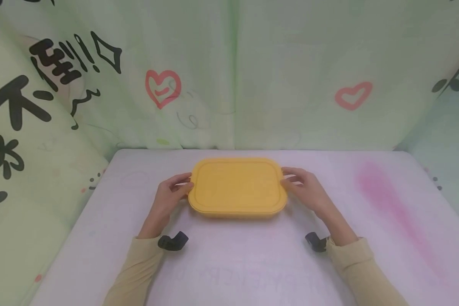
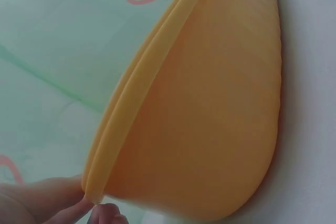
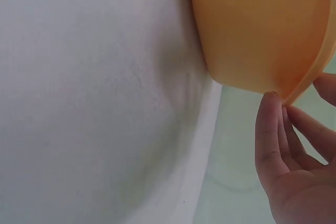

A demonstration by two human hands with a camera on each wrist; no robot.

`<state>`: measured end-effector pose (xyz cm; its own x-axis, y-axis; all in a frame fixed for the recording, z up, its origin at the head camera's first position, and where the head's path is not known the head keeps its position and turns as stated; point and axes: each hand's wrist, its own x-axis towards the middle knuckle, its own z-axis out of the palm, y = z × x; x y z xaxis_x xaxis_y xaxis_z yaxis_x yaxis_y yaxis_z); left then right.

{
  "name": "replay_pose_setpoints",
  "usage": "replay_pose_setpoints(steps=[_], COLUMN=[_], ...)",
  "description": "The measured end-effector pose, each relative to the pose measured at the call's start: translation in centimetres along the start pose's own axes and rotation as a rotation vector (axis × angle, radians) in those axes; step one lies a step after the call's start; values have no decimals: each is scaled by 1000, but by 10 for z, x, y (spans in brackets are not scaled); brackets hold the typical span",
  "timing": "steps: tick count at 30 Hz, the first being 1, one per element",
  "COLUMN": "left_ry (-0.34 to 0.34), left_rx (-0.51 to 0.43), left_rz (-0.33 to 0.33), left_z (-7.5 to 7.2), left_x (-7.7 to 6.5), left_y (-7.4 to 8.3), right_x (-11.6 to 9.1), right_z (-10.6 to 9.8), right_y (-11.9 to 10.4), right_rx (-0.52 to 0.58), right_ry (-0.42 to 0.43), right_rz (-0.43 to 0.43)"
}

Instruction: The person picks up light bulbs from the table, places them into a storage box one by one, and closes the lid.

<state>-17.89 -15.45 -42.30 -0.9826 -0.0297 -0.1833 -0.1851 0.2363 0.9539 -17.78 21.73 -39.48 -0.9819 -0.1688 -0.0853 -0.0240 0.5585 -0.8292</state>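
Note:
A yellow lidded container with rounded corners sits toward the far side of the table, its flat lid facing up. My left hand holds its left end by the rim. At the opposite end, my right hand grips the rim. In the left wrist view the container's deep, smooth side wall fills the middle, with fingers at the rim's corner. From the right wrist, fingers come up under the rim while the thumb lies over it. The container's inside is hidden by the lid.
The pale table carries a pink stain at the right. Behind it hangs a light green curtain with hearts, and dark lettering covers the left side. Dark wrist-worn cameras stick out inward from both sleeves.

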Motion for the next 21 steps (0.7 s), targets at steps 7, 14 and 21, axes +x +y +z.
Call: replay_pose_setpoints(steps=[7, 14, 21], left_ry=[21, 52, -4], left_rx=[55, 158, 220], left_rz=[25, 131, 236], left_z=[-2, -1, 2], left_x=[-2, -15, -32], left_y=[9, 20, 31], right_x=[-3, -19, -31], right_z=[-3, 0, 4], right_y=[-4, -15, -21], right_rx=[-65, -109, -236], right_ry=[33, 55, 22], right_rz=[-101, -189, -188])
